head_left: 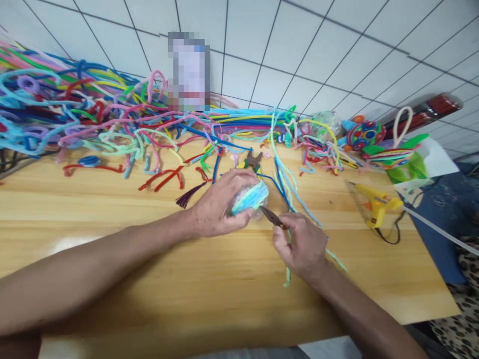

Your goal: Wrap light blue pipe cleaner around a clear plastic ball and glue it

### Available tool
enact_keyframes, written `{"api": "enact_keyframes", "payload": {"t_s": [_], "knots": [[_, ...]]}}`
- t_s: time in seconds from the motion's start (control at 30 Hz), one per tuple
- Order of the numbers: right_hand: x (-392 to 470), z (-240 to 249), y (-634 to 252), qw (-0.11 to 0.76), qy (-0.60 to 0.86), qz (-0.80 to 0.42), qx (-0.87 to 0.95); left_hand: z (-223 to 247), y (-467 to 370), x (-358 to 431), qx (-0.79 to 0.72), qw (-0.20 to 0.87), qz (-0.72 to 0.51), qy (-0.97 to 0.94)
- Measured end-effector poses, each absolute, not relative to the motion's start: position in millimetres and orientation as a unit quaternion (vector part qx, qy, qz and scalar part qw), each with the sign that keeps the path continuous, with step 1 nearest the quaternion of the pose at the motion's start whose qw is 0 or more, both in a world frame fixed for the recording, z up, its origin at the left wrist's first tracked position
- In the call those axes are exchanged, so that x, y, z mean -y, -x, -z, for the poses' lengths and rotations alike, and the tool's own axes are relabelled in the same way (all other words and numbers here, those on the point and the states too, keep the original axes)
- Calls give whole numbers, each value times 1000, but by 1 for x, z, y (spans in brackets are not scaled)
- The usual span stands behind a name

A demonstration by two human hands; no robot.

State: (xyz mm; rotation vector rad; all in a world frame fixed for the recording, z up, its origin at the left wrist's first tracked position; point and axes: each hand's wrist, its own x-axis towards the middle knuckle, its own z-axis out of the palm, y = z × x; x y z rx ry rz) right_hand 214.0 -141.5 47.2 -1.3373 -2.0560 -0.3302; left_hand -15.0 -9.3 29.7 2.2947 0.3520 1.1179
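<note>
Clear, blue-green-striped ball [249,198] in left hand [219,205], pliers [271,216] in right hand [302,244]

- Pale yellow-brown wooden table [168,289]: smooth, streaked grain, a glossy patch of light.
- Rounded clear ball with blue-green strips [249,197]: shiny, plastic-looking shell; fuzzy, matt strips.
- Dark-nosed pliers [271,217]: dull metal jaws.
- Multicoloured bendy stems [138,144]: fuzzy and matt.
- Yellow glue gun [377,202]: smooth plastic.
- Dark purple tassel [190,195]: fine threads.
- Long red roll [437,110]: glossy, foil-like.
- White wall with dark lines [247,55]: smooth, tile-like.
- Black-spotted cloth [445,319]: texture too blurred to tell.
</note>
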Motion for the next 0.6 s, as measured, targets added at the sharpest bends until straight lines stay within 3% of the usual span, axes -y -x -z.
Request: {"api": "enact_keyframes", "payload": {"t_s": [0.6], "knots": [[139, -48, -212, 318, 504, 136, 792, -31, 16, 10, -137, 297, -411, -851]]}}
